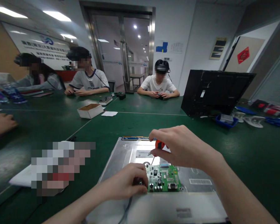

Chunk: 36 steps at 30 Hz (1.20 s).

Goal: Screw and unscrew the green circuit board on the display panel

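A green circuit board (162,179) lies on a silver metal panel (200,208) in front of me. My right hand (179,147) is closed round the red and black handle of a screwdriver (160,144), whose thin shaft slants down to the board's upper left corner. At the board's left edge, my left hand (128,180) is curled over a dark part that its fingers mostly hide. A grey cable (126,211) runs from beneath that hand toward the panel's near side.
On the green table (140,123) stand a white box (90,111), a black monitor casing (217,93) and a blue tray (226,121). Blurred-out items lie at left. Three people sit across; another person's hand (2,124) rests at the left edge.
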Available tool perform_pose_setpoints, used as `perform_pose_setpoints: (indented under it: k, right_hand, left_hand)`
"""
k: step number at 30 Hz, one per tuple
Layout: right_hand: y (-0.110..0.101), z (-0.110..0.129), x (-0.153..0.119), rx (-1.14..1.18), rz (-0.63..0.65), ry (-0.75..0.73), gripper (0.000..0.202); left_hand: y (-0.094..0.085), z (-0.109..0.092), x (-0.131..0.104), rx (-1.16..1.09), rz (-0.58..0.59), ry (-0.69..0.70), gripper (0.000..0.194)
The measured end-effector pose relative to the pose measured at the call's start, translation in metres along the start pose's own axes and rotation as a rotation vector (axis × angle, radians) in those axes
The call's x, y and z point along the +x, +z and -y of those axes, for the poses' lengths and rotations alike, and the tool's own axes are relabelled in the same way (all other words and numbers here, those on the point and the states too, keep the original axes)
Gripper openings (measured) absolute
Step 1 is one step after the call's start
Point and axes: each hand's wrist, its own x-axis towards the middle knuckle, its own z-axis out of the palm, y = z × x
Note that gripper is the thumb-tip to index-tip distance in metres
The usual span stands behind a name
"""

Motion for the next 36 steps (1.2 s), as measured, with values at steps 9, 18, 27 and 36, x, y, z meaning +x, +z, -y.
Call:
perform_pose_setpoints:
  k: [9, 18, 27, 36]
  right_hand:
    - [-0.002, 0.002, -0.003, 0.02, -0.004, -0.007, 0.017]
    - [0.002, 0.011, 0.0, 0.123, 0.045, -0.085, 0.016]
    - [0.012, 0.019, 0.004, 0.143, 0.124, -0.179, 0.01]
    - [0.02, 0.02, 0.005, 0.11, 0.101, -0.193, 0.008]
  left_hand:
    - [-0.001, -0.001, -0.001, 0.009, 0.014, -0.001, 0.006]
    - [-0.004, -0.003, -0.003, 0.009, 0.039, -0.011, 0.012]
    - [-0.001, 0.002, -0.003, -0.064, 0.005, -0.015, 0.011]
    - [-0.002, 0.004, -0.003, -0.073, 0.009, -0.01, 0.009]
